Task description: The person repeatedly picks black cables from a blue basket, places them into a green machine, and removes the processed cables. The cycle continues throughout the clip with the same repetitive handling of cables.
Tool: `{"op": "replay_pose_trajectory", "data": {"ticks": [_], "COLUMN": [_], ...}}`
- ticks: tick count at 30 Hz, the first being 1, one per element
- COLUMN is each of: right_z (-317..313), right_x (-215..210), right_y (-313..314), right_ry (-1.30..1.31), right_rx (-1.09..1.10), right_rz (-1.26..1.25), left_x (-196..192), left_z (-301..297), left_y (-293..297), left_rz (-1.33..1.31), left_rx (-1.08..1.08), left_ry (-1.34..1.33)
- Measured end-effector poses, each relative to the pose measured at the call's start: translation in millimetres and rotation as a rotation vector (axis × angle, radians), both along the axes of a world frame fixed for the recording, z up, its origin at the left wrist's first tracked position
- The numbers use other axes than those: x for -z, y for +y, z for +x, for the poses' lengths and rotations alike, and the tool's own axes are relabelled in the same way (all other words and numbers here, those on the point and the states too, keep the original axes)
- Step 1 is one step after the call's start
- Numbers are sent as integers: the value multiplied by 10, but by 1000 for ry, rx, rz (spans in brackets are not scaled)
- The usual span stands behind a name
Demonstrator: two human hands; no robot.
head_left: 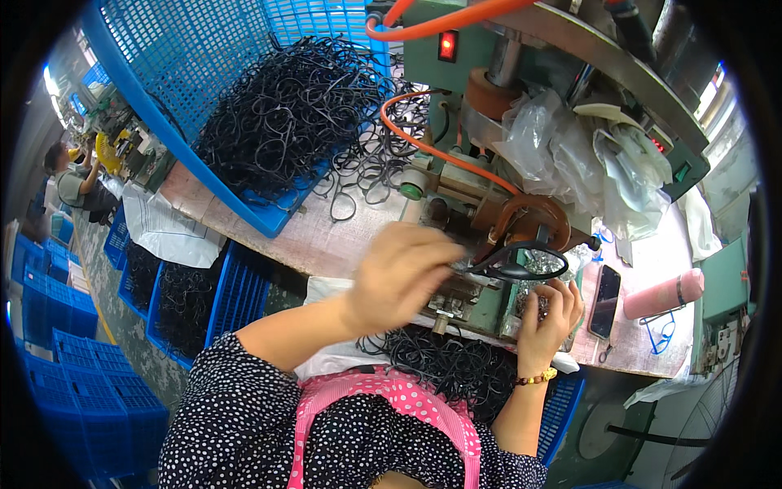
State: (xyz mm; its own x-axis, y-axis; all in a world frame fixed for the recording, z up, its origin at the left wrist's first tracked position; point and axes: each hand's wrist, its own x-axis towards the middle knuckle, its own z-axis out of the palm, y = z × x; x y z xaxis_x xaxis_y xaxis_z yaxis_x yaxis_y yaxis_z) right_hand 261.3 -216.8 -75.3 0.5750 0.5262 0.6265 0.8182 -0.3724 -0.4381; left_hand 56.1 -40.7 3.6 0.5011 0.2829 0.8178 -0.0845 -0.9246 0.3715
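My left hand [399, 273] is raised in front of a small green bench machine [481, 220], its fingers pinched on one end of a black spectacle frame part [521, 262] held at the machine's jig. My right hand [552, 314] rests lower right of it, fingertips at a small tray of shiny metal bits [533, 303]; what it holds, if anything, is hidden. A heap of black frame parts [444, 363] lies in my lap on a white cloth.
A tilted blue crate [187, 98] full of black frames [285, 106] stands at the back left. An orange hose [440, 151] loops over the machine. Clear plastic bags [570, 155], a phone [604, 300] and a pink bottle [661, 295] lie right. Blue crates [90, 367] stack on the floor.
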Motion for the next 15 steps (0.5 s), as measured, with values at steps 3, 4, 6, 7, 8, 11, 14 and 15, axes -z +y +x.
{"op": "replay_pose_trajectory", "data": {"ticks": [3,4,6,7,8,11,14,15], "right_z": [-9,0,11,16,19,27,14,10], "right_x": [21,23,27,26,26,23,35,43], "right_y": [-8,-6,6,13,22,32,23,23], "right_ry": [0,-7,6,0,2,40,78,85], "right_rx": [11,4,-13,-16,-15,1,22,29], "right_rz": [-62,-71,-60,-55,-44,35,107,132], "left_x": [382,546,891,1037,1152,1299,1152,1061], "left_z": [-366,-461,-620,-725,-814,-898,-854,-830], "left_y": [443,637,971,1068,1134,1181,1028,967], "left_rz": [48,16,-40,-4,4,31,28,-98], "left_rx": [-234,-319,-541,-592,-651,-605,-444,-440], "left_ry": [73,130,290,397,536,614,567,563]}}
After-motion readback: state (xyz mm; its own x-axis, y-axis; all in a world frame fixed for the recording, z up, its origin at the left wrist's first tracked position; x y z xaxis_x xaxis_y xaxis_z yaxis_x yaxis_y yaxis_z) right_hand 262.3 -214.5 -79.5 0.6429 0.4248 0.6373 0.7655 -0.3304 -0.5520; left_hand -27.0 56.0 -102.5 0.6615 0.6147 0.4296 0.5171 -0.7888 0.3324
